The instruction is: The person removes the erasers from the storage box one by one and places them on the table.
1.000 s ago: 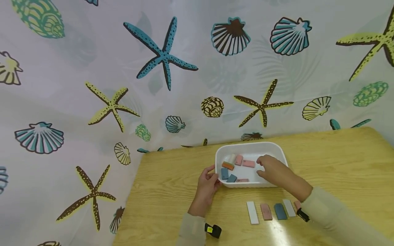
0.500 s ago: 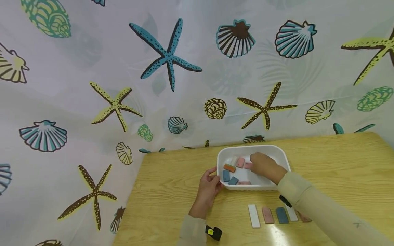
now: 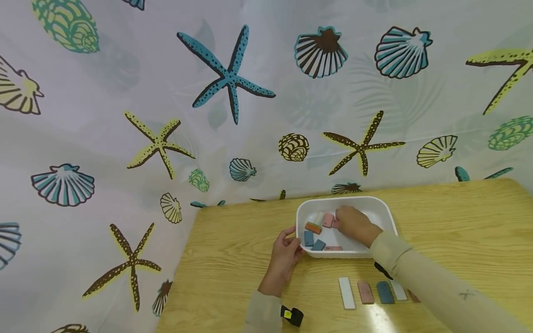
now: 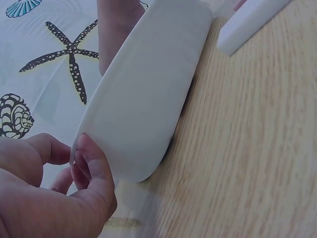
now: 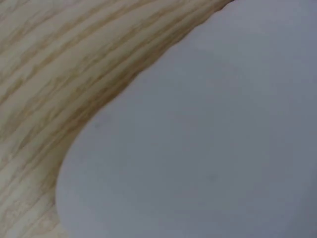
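Note:
A white plastic tub (image 3: 389,231) with rounded corners sits on the wooden table. My left hand (image 3: 284,254) holds its left end; in the left wrist view, thumb and fingers pinch the rim of the tub (image 4: 133,99). Inside the tub, my right hand (image 3: 353,224) reaches down with curled fingers and pinches a pink eraser (image 3: 335,224), mostly hidden by the hand. Beside it lie another pink eraser (image 3: 328,220), a whitish one (image 3: 319,218), an orange-and-green one (image 3: 313,227) and two blue ones (image 3: 308,238). One more pink eraser (image 3: 333,248) lies by the near wall.
In front of the tub, several erasers stand in a row: a long white one (image 3: 347,293), a pink one (image 3: 365,292), a blue one (image 3: 385,292) and others partly under my right sleeve. A patterned curtain (image 3: 250,106) hangs behind the table (image 3: 225,259).
My right hand has gone from open above the tub down to the pink eraser, now pinching it and shifted slightly left. The left hand keeps its hold on the rim.

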Demonstrator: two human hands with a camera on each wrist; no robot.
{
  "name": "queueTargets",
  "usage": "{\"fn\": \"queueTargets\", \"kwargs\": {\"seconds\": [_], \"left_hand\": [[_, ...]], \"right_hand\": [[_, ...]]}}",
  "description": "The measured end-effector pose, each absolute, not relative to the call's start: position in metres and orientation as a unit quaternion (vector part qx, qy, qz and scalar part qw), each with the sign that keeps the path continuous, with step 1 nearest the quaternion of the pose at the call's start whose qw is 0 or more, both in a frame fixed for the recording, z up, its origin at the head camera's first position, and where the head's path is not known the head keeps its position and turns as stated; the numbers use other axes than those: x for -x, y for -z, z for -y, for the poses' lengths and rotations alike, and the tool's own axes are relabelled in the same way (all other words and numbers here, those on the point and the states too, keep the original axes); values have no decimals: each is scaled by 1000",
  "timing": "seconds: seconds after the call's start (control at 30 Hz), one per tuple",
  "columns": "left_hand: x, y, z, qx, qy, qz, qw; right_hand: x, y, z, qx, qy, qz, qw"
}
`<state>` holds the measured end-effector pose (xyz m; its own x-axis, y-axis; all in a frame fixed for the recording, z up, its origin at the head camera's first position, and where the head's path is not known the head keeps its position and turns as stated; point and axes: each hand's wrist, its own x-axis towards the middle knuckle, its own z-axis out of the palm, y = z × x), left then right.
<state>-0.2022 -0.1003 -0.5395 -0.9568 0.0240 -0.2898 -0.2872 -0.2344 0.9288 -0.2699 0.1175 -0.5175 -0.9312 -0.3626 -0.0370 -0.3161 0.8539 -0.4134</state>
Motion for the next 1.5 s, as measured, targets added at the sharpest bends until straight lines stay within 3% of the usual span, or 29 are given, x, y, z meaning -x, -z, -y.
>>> {"fn": "queueTargets", "kwargs": {"seconds": [0.23,0.5,0.6,0.73,0.87,1.03,1.27,1.5], "left_hand": [[202,537,100,106,-780,-609,96],[202,537,100,108,-782,-607,98],[202,538,100,109,-781,-607,98],[202,538,100,113,-782,-605,98],[201,539,101,107,-782,-606,98],[200,539,101,102,-781,-608,100],[199,537,102,108,-784,-604,99],[198,537,103,96,-780,-609,106]], "right_hand": [[272,522,-121,229,223,-947,25],[270,523,-120,222,288,-929,67],[266,520,-119,218,336,-911,99],[256,513,-117,175,448,-856,190],[246,506,-119,139,589,-746,280],[232,494,-120,104,722,-585,353],[206,477,-120,72,820,-409,393],[179,468,-110,129,772,-494,379]]}}
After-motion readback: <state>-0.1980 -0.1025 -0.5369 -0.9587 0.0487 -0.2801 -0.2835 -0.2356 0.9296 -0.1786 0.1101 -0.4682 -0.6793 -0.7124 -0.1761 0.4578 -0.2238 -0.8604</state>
